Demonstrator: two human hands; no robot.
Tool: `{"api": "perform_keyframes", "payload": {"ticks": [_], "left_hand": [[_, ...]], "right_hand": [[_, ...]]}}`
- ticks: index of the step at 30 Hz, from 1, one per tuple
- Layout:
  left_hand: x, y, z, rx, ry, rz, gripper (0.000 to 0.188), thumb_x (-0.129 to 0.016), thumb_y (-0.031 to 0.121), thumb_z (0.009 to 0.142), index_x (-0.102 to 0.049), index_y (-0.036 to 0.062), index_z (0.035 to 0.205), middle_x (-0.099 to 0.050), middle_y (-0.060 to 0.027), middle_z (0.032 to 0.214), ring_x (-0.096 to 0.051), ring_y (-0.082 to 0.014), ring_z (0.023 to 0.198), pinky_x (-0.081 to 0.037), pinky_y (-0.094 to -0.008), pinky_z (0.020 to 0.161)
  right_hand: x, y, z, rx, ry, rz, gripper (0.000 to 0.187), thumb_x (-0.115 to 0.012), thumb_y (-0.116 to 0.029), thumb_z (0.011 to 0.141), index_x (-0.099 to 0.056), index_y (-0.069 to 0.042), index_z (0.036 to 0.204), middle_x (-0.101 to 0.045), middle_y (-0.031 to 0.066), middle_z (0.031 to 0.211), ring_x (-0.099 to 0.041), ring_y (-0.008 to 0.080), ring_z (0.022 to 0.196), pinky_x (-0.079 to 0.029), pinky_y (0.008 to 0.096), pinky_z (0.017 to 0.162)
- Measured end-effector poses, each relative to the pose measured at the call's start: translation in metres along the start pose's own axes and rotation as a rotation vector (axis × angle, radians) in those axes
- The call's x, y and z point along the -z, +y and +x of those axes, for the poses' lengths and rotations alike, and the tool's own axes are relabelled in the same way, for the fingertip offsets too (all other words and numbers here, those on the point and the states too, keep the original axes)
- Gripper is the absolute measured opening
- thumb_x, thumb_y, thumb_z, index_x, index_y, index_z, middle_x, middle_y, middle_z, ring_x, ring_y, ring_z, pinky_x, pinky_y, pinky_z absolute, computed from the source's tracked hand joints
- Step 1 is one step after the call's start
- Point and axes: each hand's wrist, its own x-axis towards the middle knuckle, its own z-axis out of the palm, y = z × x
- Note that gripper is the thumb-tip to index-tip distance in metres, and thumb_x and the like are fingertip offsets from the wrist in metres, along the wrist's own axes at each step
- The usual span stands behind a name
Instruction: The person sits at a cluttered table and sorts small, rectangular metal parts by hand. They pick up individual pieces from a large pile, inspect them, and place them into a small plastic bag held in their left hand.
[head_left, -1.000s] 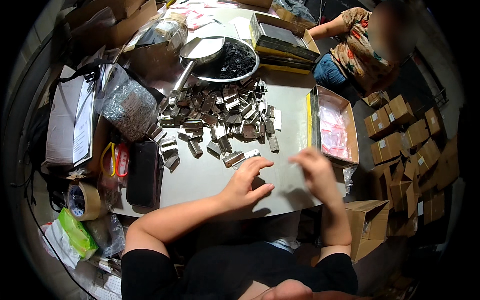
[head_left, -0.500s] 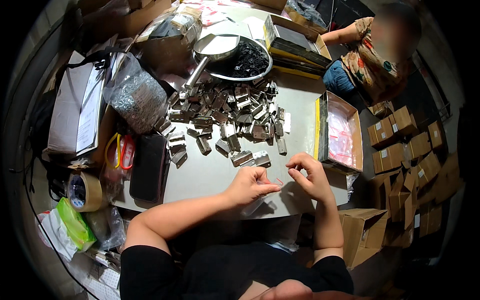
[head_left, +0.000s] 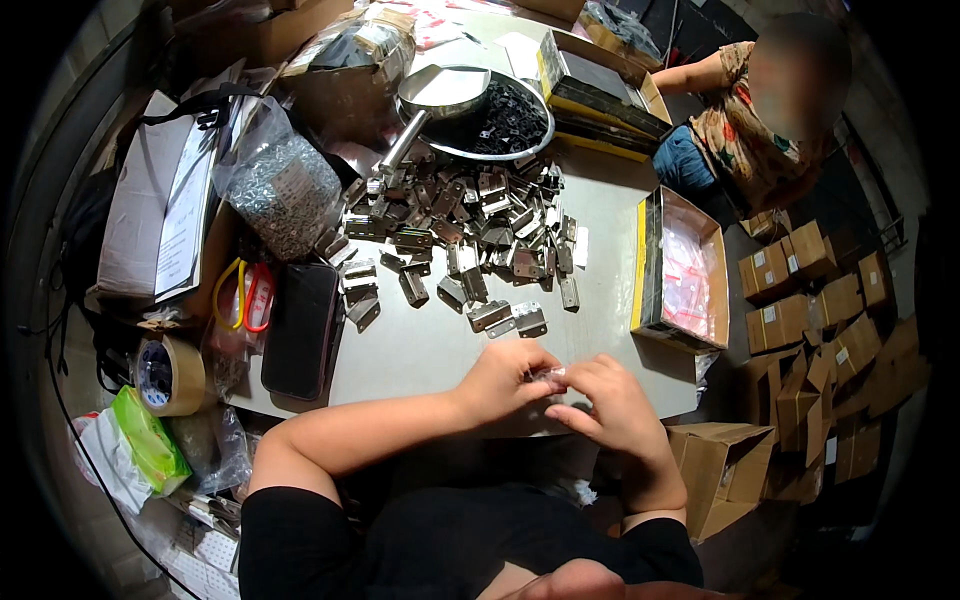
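Note:
Near the table's front edge, my left hand (head_left: 508, 380) is closed on a small clear plastic bag (head_left: 545, 376), pinching it between thumb and fingers. From the right, my right hand (head_left: 612, 400) reaches in with bent fingers and meets the bag's edge; its thumb lies lower, towards me. Fingers partly hide the bag, so I cannot tell whether anything is inside. Just beyond my hands lie a few bent metal brackets (head_left: 490, 316), in front of a larger pile of metal brackets (head_left: 465, 225).
Behind the pile stands a metal bowl (head_left: 545, 140) of black parts with a scoop (head_left: 445, 88). At right is an open box (head_left: 640, 260) of small bags. Left are a black phone case (head_left: 300, 330), scissors (head_left: 258, 298) and a bag of screws (head_left: 280, 185). Another person (head_left: 765, 130) sits far right.
My right hand has moved left and down to the bag; before, it was raised apart from it. The bag's red edge no longer shows. The whole view has shifted slightly.

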Motion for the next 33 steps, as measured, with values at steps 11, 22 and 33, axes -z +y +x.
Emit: {"api": "perform_keyframes", "payload": {"ticks": [11, 22, 33], "left_hand": [[-0.006, -0.006, 0.001, 0.148, -0.207, -0.211, 0.046, -0.079, 0.019, 0.073, -0.054, 0.0027, 0.108, -0.064, -0.0072, 0.076, -0.064, -0.0177, 0.068, -0.051, -0.0306, 0.064], [-0.004, -0.001, 0.001, 0.165, -0.400, -0.306, 0.046, -0.077, 0.016, 0.079, -0.055, 0.0016, 0.117, -0.061, -0.0022, 0.074, -0.059, -0.0096, 0.069, -0.049, -0.0258, 0.066], [-0.004, -0.003, 0.003, 0.151, -0.394, -0.311, 0.042, -0.076, 0.017, 0.080, -0.057, 0.0024, 0.114, -0.062, -0.0029, 0.076, -0.059, -0.0101, 0.070, -0.048, -0.0263, 0.066]], "right_hand": [[0.006, 0.065, 0.046, -0.038, 0.063, 0.047, 0.039, -0.050, 0.010, 0.067, -0.067, -0.005, 0.100, -0.064, 0.0117, 0.104, -0.064, 0.0282, 0.090, -0.052, 0.0351, 0.078], [-0.020, 0.090, 0.073, -0.177, 0.388, -0.312, 0.023, -0.058, 0.005, 0.074, -0.060, -0.006, 0.095, -0.063, 0.0141, 0.097, -0.061, 0.0399, 0.085, -0.052, 0.0422, 0.076], [-0.032, 0.079, 0.080, -0.166, 0.055, 0.243, 0.029, -0.076, -0.008, 0.074, -0.059, -0.002, 0.097, -0.056, 0.0066, 0.082, -0.055, 0.0165, 0.071, -0.047, 0.0290, 0.064]]}}
